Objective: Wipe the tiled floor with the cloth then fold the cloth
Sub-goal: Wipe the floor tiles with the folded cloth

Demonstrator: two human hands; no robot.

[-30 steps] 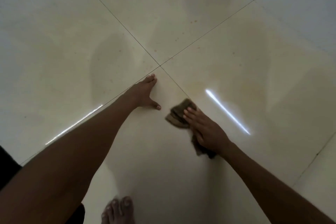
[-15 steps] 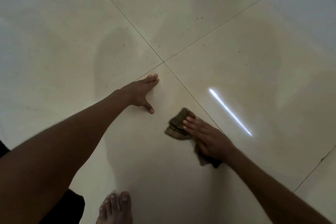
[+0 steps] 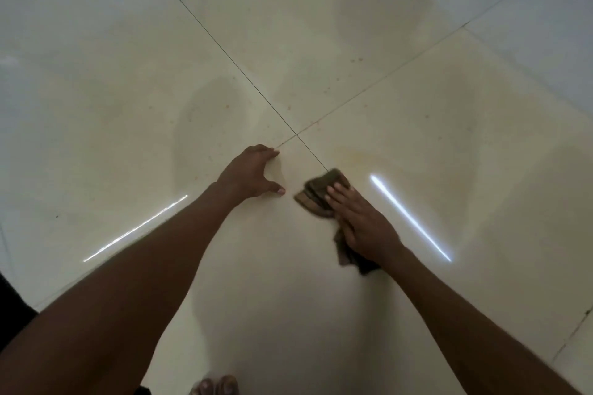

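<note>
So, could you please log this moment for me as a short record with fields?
surface: glossy cream tiled floor, four tiles meeting at a grout cross
cloth: brown cloth, bunched, flat on the floor
right hand: right hand palm down, pressing the cloth
left hand: left hand empty, fingers braced on the floor beside the grout cross
marks: small brown specks beyond the cross
fold: not yet done

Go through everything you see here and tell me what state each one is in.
cloth: bunched, flat on floor under right hand
right hand: palm down, pressing the cloth
left hand: empty, fingers spread, braced on floor
floor: glossy, faint specks and stains
</note>
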